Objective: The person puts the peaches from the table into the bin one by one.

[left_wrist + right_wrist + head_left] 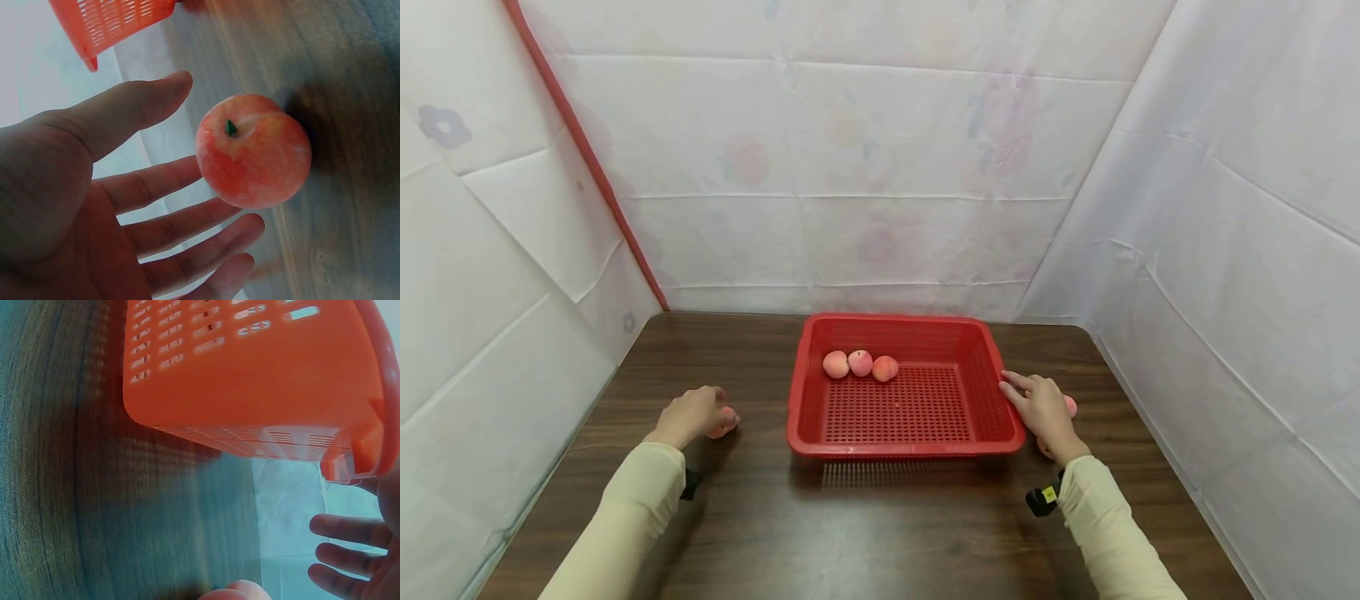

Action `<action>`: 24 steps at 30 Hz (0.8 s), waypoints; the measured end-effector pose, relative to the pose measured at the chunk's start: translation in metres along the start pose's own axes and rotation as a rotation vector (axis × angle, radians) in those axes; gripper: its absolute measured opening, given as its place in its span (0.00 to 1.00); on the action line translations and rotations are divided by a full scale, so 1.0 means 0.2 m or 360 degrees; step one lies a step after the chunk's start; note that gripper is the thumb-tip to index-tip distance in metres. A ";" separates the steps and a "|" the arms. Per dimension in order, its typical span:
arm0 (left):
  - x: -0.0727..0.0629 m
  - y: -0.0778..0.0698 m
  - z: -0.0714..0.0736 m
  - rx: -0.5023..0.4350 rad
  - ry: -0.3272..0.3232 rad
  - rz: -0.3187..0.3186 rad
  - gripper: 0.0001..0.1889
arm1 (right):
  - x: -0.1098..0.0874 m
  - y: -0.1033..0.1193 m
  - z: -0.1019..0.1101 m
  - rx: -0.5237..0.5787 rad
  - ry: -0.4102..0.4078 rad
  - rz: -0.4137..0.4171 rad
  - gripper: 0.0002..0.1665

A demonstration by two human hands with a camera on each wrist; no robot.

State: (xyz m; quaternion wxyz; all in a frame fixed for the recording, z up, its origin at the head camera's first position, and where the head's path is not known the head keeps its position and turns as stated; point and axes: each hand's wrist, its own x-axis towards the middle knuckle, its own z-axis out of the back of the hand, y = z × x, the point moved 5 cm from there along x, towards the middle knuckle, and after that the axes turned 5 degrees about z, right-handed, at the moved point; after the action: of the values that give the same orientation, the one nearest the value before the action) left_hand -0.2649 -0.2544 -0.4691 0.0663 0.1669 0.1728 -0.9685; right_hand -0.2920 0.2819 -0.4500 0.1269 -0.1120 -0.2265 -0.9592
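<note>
My left hand (687, 416) is by a peach (722, 423) on the table's left side. In the left wrist view its fingers are spread and fairly straight behind the peach (256, 153), the thumb apart from it. A red slotted plastic basket (904, 450) stands in the middle; three peaches (861, 362) lie in a row inside, towards its back left. At the basket's right rim is my right hand (1047, 415). Three of its fingers (350, 534) stretch out in the right wrist view; its contact with the rim is partly hidden. Peaches (1071, 406) lie partly hidden beside that hand.
The brown wood-grain table (865, 542) carries the basket and loose peaches. White patterned sheets (880, 175) rise behind it and on both sides. A red strip (587, 154) runs down the back left corner.
</note>
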 end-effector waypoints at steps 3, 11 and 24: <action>0.00 0.01 -0.02 0.0001 -0.0005 -0.0014 0.31 | 0.00 0.00 0.00 -0.0001 -0.0002 0.0004 0.24; 0.01 0.02 -0.06 -0.0019 -0.0077 -0.0062 0.26 | 0.00 0.00 0.00 0.0014 -0.0001 -0.0029 0.23; 0.00 0.05 -0.07 -0.0043 -0.0122 -0.0042 0.25 | 0.00 0.01 0.00 -0.0029 -0.0010 -0.0027 0.23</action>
State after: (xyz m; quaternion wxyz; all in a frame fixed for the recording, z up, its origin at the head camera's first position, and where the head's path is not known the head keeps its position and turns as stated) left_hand -0.2598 -0.2583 -0.4843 0.0622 0.1264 0.1854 -0.9725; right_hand -0.2918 0.2809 -0.4497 0.1171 -0.1143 -0.2191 -0.9619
